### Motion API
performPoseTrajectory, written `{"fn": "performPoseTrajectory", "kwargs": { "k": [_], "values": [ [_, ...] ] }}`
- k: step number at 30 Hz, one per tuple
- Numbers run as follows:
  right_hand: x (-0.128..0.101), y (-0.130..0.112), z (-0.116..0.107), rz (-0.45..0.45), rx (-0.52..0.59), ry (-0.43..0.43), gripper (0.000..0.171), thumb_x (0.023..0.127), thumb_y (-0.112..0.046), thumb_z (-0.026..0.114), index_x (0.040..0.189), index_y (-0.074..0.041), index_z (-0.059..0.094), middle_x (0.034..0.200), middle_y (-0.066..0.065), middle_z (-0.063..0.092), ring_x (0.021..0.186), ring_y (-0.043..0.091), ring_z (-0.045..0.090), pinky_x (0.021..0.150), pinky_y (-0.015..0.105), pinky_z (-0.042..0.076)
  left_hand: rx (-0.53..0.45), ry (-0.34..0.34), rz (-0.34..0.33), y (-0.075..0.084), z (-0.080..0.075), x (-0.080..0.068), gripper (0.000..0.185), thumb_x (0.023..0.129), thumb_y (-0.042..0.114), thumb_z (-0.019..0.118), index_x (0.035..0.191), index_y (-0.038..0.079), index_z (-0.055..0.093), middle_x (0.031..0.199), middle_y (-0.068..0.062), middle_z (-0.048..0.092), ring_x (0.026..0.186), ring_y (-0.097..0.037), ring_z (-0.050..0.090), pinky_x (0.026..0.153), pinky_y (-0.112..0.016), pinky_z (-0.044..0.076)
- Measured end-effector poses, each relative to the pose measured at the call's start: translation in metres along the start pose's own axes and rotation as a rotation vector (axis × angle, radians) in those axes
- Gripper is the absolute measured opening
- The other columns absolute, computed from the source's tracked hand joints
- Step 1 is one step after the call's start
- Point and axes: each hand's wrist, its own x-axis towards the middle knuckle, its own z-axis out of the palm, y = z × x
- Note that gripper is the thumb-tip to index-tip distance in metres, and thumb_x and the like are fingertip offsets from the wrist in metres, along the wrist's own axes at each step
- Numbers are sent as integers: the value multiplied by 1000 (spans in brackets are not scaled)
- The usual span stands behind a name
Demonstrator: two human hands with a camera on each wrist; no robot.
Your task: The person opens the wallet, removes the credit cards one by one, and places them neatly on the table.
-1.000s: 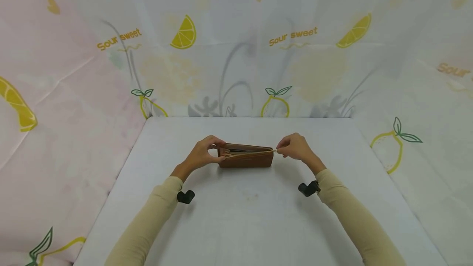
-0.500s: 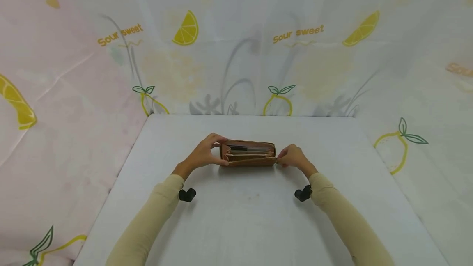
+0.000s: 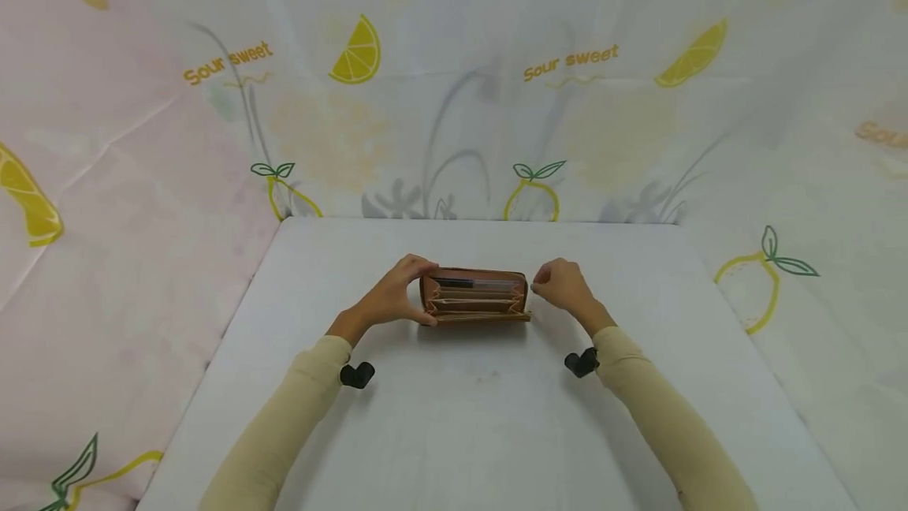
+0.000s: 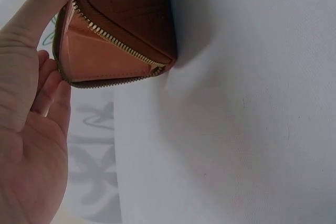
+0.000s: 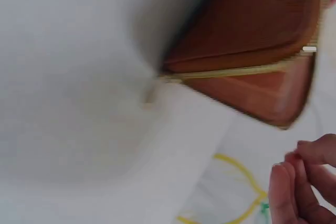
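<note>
A brown zip-around wallet (image 3: 475,300) lies unzipped on the white table (image 3: 482,424), its tan pockets facing up. My left hand (image 3: 396,296) grips its left end, thumb on the near wall and fingers round the far one. The left wrist view shows that end of the wallet (image 4: 126,19) with its gold zipper teeth, my left hand (image 4: 31,129) curved round it. My right hand (image 3: 560,284) hovers by the right end with its fingers curled and holds nothing. In the blurred right wrist view the curled fingers (image 5: 302,182) stay apart from the wallet (image 5: 252,30).
Lemon-print sheets (image 3: 454,101) wall the table at the back and on both sides. Black wrist-camera mounts (image 3: 356,374) (image 3: 580,362) sit under both beige sleeves. Bare white tabletop stretches in front of the wallet.
My right hand drew the zipper pull round the wallet's right end, then let go and lifted slightly away. The wallet has spread open, showing its pockets. My left hand kept its hold.
</note>
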Motion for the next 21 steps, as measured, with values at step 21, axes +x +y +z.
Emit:
{"fn": "performPoseTrajectory", "kwargs": {
  "k": [21],
  "values": [
    [7, -64, 20, -425, -532, -13, 11, 93, -3, 66, 99, -5, 74, 92, 8, 67, 87, 23, 63, 73, 31, 53, 58, 22, 60, 2, 0, -2, 104, 55, 38, 96, 143, 12, 47, 133, -4, 44, 124, -22, 42, 102, -47, 39]
  ]
}}
